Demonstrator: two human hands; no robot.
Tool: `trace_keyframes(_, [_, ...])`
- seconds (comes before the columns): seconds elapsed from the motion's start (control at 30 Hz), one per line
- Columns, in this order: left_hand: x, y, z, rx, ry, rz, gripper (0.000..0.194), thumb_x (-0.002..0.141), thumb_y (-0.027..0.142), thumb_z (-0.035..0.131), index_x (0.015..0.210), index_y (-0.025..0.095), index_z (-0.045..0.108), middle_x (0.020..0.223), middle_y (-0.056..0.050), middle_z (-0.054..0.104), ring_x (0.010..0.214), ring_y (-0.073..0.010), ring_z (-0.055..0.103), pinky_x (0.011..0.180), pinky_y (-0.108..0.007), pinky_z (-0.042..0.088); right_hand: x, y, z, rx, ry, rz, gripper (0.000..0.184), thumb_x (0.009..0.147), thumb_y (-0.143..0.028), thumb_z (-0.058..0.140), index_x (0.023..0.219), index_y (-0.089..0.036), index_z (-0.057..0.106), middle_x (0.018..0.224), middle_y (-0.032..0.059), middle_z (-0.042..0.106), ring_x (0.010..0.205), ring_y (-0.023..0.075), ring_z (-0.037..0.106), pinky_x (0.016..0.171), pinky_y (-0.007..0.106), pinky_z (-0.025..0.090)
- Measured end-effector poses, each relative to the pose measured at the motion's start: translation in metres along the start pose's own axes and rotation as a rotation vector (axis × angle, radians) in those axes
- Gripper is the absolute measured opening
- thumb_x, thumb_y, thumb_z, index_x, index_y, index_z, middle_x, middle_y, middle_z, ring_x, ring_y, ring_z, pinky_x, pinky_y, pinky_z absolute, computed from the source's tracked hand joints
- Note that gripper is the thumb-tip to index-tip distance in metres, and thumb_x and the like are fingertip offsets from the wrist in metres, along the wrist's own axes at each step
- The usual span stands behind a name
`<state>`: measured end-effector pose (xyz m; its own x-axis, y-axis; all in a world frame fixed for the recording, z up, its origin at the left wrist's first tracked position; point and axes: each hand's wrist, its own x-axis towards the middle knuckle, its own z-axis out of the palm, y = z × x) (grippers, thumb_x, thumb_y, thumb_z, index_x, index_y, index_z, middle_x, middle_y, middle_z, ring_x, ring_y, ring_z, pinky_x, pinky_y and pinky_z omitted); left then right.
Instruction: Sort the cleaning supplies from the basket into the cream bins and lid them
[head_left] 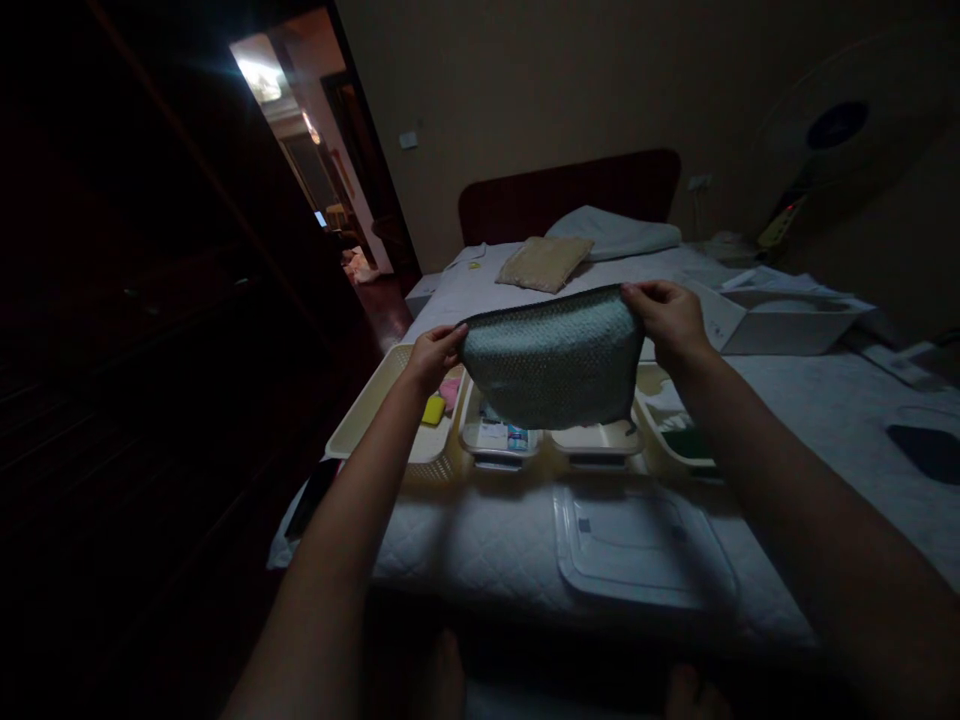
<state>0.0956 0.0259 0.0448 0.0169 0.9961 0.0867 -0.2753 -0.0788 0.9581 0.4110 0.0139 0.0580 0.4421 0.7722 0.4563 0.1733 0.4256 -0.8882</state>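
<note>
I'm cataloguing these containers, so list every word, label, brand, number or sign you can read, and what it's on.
No text can be read.
Blue-and-white packet in the container: any print is too small and blurred.
Fan: too dark to tell.
Grey-green fabric: no lettering shows.

No legible text or numbers

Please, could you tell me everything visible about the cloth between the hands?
The cloth looks pale blue-green, with a textured, mesh-like weave and dark edging. It hangs spread, sagging below, partly hiding the containers from view. The left hand and right hand pinch its upper corners.
</note>
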Motion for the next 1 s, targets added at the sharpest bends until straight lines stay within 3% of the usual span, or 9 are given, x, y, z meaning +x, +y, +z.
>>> trace_keyframes(0.13, [-0.005, 0.001, 0.000, 0.090, -0.018, 0.001, 0.048, 0.043, 0.041, 0.088, 0.072, 0.016, 0.060, 0.066, 0.004, 0.059, 0.058, -0.0062, 0.055, 0.058, -0.020, 0.047, -0.007, -0.001, 0.001, -0.011, -0.011, 0.090, 0.020, 0.067, -0.033, 0.071, 0.068, -0.016, 0.060, 0.063, -0.0022, 0.054, 0.059, 0.0122, 0.049, 0.055, 0.026, 0.039])
trace_keyframes(0.3, [-0.007, 0.006, 0.012, 0.260, 0.115, 0.054, 0.043, 0.048, 0.043, 0.082, 0.069, 0.017, 0.055, 0.059, 0.006, 0.048, 0.050, -0.0058, 0.044, 0.043, -0.017, 0.034, -0.011, 0.004, 0.013, -0.101, 0.027, 0.142, 0.019, 0.073, -0.030, 0.066, 0.064, -0.017, 0.055, 0.059, -0.0038, 0.049, 0.056, 0.0103, 0.042, 0.057, 0.025, 0.034])
trace_keyframes(0.63, [0.001, 0.006, 0.019, 0.370, 0.152, 0.109, 0.034, 0.056, 0.042, 0.070, 0.071, 0.017, 0.054, 0.060, 0.005, 0.046, 0.050, -0.0073, 0.039, 0.041, -0.018, 0.029, -0.003, 0.016, 0.007, -0.423, 0.046, 0.019, 0.021, 0.077, -0.037, 0.063, 0.070, -0.020, 0.053, 0.053, -0.0049, 0.046, 0.050, 0.0116, 0.040, 0.053, 0.026, 0.028])
trace_keyframes(0.8, [0.008, -0.002, 0.021, 0.316, 0.225, 0.092, 0.028, 0.057, 0.039, 0.065, 0.069, 0.018, 0.051, 0.061, 0.006, 0.042, 0.051, -0.0071, 0.039, 0.043, -0.018, 0.034, -0.010, 0.015, 0.027, -0.314, 0.003, 0.029, 0.020, 0.076, -0.036, 0.063, 0.071, -0.020, 0.051, 0.053, -0.0055, 0.044, 0.049, 0.0113, 0.040, 0.051, 0.025, 0.028])
trace_keyframes(1.0, [0.000, -0.003, 0.032, 0.298, 0.215, 0.087, 0.021, 0.063, 0.035, 0.061, 0.067, 0.019, 0.048, 0.062, 0.006, 0.043, 0.053, -0.0075, 0.043, 0.046, -0.018, 0.038, -0.025, 0.004, 0.063, -0.131, -0.146, 0.078, 0.018, 0.073, -0.030, 0.063, 0.067, -0.020, 0.050, 0.060, -0.0039, 0.045, 0.056, 0.0106, 0.042, 0.051, 0.023, 0.034])
